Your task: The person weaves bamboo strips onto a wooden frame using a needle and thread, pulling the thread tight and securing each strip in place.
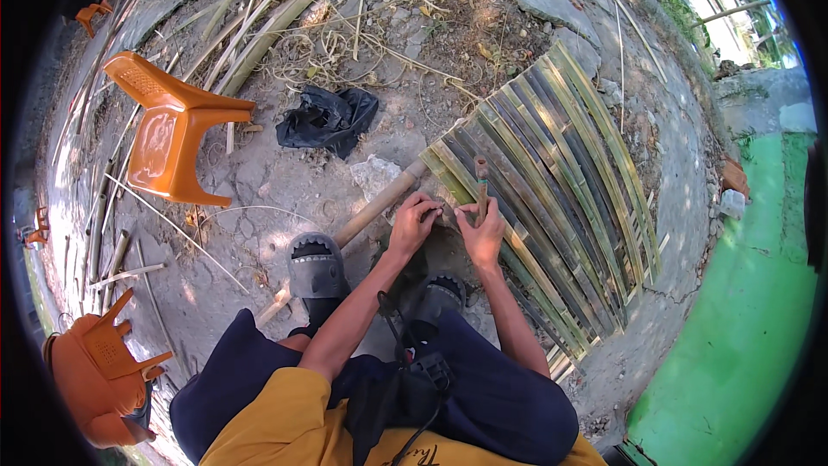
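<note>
Yellow shirt [272, 419] nearest; bamboo slats [556, 194] (green, brown, jointed) lie side by side.

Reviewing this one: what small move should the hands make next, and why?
The left hand should probably ease rightward to meet the right hand: they sit close together near the edge of the bamboo panel, and the right holds a stick-like tool, so the left seems freer. Anything the left might pinch is too small to identify.
</note>
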Tool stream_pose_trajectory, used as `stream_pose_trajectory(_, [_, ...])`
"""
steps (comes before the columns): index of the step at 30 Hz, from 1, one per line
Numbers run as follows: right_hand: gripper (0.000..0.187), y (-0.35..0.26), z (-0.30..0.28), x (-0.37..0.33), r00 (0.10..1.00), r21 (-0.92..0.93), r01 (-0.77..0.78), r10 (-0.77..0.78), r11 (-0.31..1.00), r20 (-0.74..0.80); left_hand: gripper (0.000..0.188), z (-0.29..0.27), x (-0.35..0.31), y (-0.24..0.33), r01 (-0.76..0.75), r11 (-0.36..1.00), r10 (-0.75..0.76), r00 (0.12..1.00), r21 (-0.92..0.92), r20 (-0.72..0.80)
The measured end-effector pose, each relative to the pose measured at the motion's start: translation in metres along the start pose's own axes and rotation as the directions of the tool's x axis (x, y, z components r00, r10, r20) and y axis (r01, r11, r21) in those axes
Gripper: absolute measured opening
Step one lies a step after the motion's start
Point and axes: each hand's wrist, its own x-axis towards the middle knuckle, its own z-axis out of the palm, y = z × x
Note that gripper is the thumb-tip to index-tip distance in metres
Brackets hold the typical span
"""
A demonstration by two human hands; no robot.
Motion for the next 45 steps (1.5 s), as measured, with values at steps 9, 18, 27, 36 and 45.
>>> stream_pose_trajectory(9, [0.034, 0.002, -0.001, -0.008, 0.999, 0.032, -0.003, 0.001, 0.999, 0.051, 0.015, -0.002, 0.004, -0.005, -0.054, 0.999, 0.054, 0.999, 0.005, -0.010])
stream_pose_trajectory(18, [0.033, 0.008, 0.001, -0.008, 0.999, 0.057, -0.015, 0.012, 0.998, 0.049, 0.017, -0.003, 0.003, -0.005, -0.020, 0.999, 0.021, 1.000, -0.029, 0.014])
stream_pose_trajectory(27, [0.034, 0.002, -0.004, -0.008, 0.995, 0.025, -0.038, 0.035, 0.999, 0.089, 0.028, -0.007, 0.001, 0.001, -0.030, 0.999, 0.031, 0.999, -0.036, 0.025])
stream_pose_trajectory(36, [0.037, 0.000, -0.006, -0.004, 0.994, 0.029, -0.031, 0.027, 0.999, 0.107, 0.038, -0.003, 0.001, 0.005, -0.157, 0.988, 0.157, 0.986, -0.006, 0.056])
stream_pose_trajectory(45, [0.042, -0.008, -0.001, 0.003, 0.992, -0.028, -0.018, 0.021, 0.999, 0.127, 0.035, 0.011, 0.006, -0.010, -0.015, 0.998, 0.021, 0.995, -0.067, 0.101])
